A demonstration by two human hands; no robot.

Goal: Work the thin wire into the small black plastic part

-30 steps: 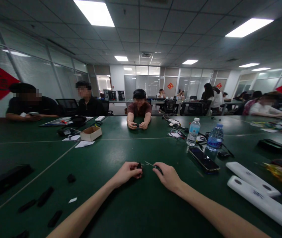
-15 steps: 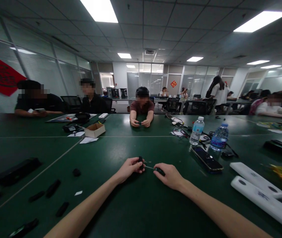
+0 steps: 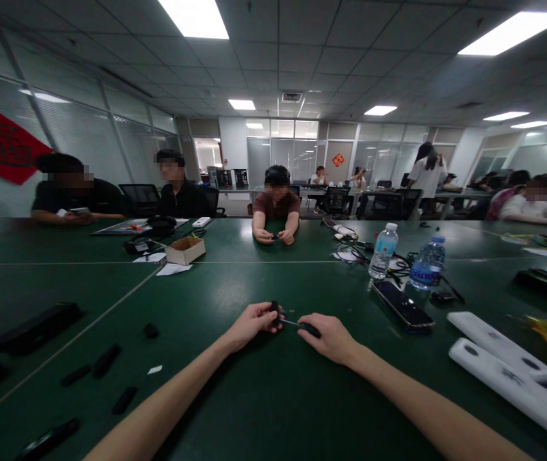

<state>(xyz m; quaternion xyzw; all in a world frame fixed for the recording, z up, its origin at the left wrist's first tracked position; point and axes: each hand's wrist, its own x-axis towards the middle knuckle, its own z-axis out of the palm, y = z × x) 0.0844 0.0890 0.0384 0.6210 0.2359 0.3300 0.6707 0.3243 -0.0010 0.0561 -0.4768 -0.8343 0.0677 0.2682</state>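
Observation:
Over the green table (image 3: 264, 403), my left hand (image 3: 250, 325) pinches a small black part (image 3: 275, 312), held roughly upright between thumb and fingers; what kind of part it is I cannot make out. My right hand (image 3: 331, 336) is wrapped round the dark handle of a screwdriver (image 3: 309, 330). Its thin metal shaft points left, and the tip meets or nearly meets the black part. To the left of my forearm lie several small black pieces (image 3: 106, 360) and a white scrap of paper (image 3: 155, 369).
Right of my hands are a phone (image 3: 402, 306), two water bottles (image 3: 383, 251), tangled cables (image 3: 357, 250) and two long white devices (image 3: 508, 378). An open cardboard box (image 3: 185, 250) stands at the far left. Across the table a person (image 3: 276, 208) handles a small object.
Both hands stay almost in place, with the screwdriver still pointed at the black part. The whole view has shifted very slightly.

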